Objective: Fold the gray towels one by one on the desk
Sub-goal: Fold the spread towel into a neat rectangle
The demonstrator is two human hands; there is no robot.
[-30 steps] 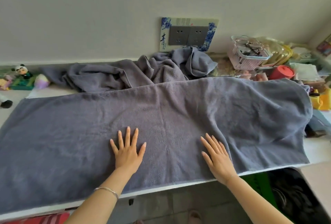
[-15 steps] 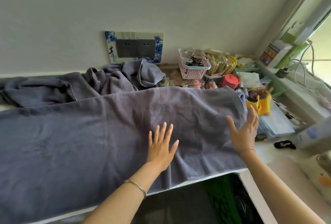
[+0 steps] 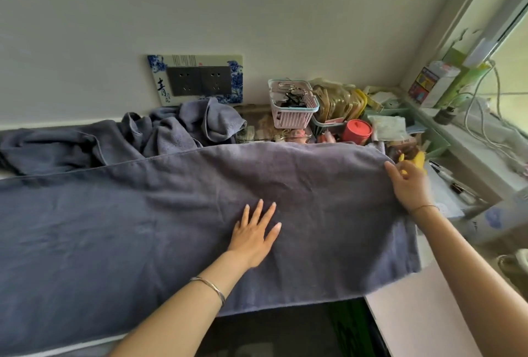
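At the upper left of the frame lies the heap of other gray towels (image 3: 120,139), crumpled against the wall and waiting their turn. In front of it the spread towel (image 3: 128,236) lies flat across the desk (image 3: 65,347), filling the left and middle of the frame, with its near hem hanging over the front edge. My left hand (image 3: 254,238) rests palm down in the middle of it, fingers straight and fanned apart. Behind the towel's far hem, centre right, a pink basket (image 3: 294,112) holds dark clips and what look like glasses (I can't make out more), and beside it stands a red tub (image 3: 356,131) with its lid on, contents hidden. At the right, my right hand (image 3: 408,186) pinches the towel's end, thumb on top, fingers curled behind. That end lies right against the clutter, just by a yellow thing (image 3: 417,158), so if I swing it over low I could drag something along or tip the tub; and if my left palm lifts, the overhanging hem might pull the cloth off the front.
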